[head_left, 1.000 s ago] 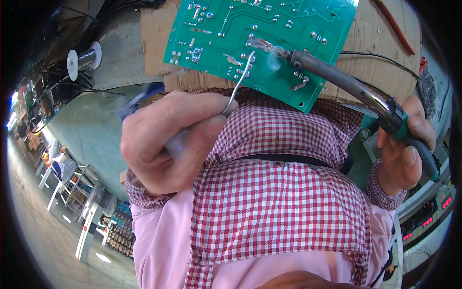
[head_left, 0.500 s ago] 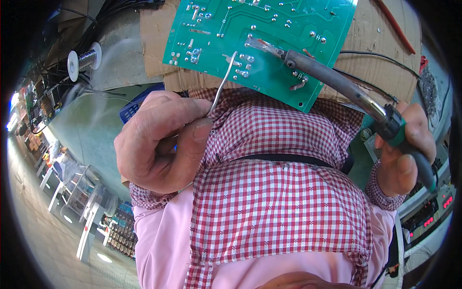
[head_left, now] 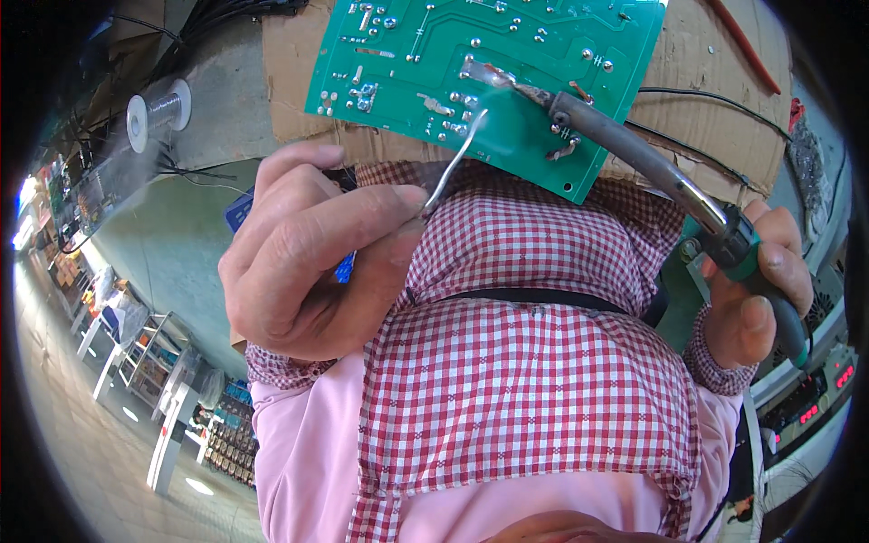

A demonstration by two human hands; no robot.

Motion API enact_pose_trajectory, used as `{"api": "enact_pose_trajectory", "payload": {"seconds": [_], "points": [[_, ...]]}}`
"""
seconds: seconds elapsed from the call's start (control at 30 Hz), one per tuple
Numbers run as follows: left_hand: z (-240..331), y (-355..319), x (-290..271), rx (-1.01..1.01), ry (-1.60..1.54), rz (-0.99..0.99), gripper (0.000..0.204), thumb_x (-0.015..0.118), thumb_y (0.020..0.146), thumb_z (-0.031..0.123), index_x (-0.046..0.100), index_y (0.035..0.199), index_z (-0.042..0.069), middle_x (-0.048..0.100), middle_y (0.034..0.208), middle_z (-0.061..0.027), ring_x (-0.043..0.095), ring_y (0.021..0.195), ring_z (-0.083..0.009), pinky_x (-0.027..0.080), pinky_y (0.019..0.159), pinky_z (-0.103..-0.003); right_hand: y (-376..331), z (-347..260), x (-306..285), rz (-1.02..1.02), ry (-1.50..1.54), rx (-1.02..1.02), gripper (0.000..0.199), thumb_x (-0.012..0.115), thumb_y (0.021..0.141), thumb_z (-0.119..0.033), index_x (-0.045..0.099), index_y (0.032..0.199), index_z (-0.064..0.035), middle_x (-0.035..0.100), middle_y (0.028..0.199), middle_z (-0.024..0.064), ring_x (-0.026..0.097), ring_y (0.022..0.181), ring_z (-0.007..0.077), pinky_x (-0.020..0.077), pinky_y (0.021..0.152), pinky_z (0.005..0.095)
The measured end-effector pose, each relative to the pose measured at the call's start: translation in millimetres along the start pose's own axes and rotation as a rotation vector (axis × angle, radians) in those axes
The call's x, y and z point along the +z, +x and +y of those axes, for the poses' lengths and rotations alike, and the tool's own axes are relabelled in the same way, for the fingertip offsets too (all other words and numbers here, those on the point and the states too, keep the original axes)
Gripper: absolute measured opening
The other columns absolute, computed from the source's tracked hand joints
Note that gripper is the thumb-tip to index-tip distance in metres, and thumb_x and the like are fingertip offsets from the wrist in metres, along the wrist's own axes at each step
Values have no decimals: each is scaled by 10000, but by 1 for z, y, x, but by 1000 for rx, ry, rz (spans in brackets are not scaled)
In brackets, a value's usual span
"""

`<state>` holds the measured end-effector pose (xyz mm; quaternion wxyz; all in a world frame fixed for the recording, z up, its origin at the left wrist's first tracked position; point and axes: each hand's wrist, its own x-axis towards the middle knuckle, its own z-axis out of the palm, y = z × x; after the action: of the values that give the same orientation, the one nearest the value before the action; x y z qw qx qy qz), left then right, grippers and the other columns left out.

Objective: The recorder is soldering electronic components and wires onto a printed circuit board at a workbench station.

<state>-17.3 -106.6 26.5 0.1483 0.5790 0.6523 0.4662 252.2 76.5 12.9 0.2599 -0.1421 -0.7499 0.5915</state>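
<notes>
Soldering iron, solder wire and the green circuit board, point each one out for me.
soldering iron [head_left: 634,154]: head view, on the metal shaft, partway between tip and handle.
solder wire [head_left: 455,163]: head view, on the bare strand above the left hand's fingers.
green circuit board [head_left: 543,36]: head view, on an open patch of its upper middle.

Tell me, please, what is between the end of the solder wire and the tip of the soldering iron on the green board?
In the head view, only bare green circuit board with a few silver solder joints lies between the solder wire end and the soldering iron tip; they do not touch.
</notes>
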Motion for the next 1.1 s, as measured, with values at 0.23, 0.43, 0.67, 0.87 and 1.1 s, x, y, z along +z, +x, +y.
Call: {"api": "enact_pose_trajectory", "payload": {"seconds": [0.23, 0.43, 0.67, 0.87, 1.1], "points": [[9, 15, 8, 66, 112, -169, 165, 663, 729, -23, 622, 888, -14, 647, 728, -78, 528, 570, -138, 394, 920, -455, -13, -1, -15, 150, 163, 31, 485, 493, 877, -344, 497, 1255, -40, 471, 811, 121, 469, 626, 171, 381, 538, 259], [4, 23, 19, 158, 142, -177, 187, 670, 716, -41, 628, 896, -9, 663, 752, -81, 582, 614, -150, 400, 919, -425, -18, 5, -18, 179, 253, 94, 480, 471, 874, -329, 500, 1249, -32, 477, 766, 120, 465, 591, 158, 365, 498, 239], [4, 26, 24, 128, 163, -196, 174, 685, 728, -19, 643, 896, -9, 657, 743, -71, 544, 576, -124, 423, 894, -414, -17, 8, -16, 199, 268, 121, 494, 514, 862, -349, 512, 1227, -17, 478, 777, 121, 460, 555, 147, 383, 503, 240], [4, 27, 26, 139, 175, -195, 179, 692, 727, -15, 649, 901, -12, 652, 732, -65, 503, 548, -105, 431, 883, -413, -15, 9, -19, 212, 248, 169, 502, 552, 845, -362, 529, 1196, -3, 480, 793, 122, 456, 557, 131, 380, 499, 235], [5, 28, 27, 137, 176, -201, 187, 698, 711, -26, 659, 893, -13, 652, 730, -63, 485, 538, -104, 431, 883, -408, -13, 10, -25, 223, 216, 226, 542, 565, 812, -385, 517, 1184, 7, 495, 814, 124, 470, 571, 131, 375, 500, 228]]}}
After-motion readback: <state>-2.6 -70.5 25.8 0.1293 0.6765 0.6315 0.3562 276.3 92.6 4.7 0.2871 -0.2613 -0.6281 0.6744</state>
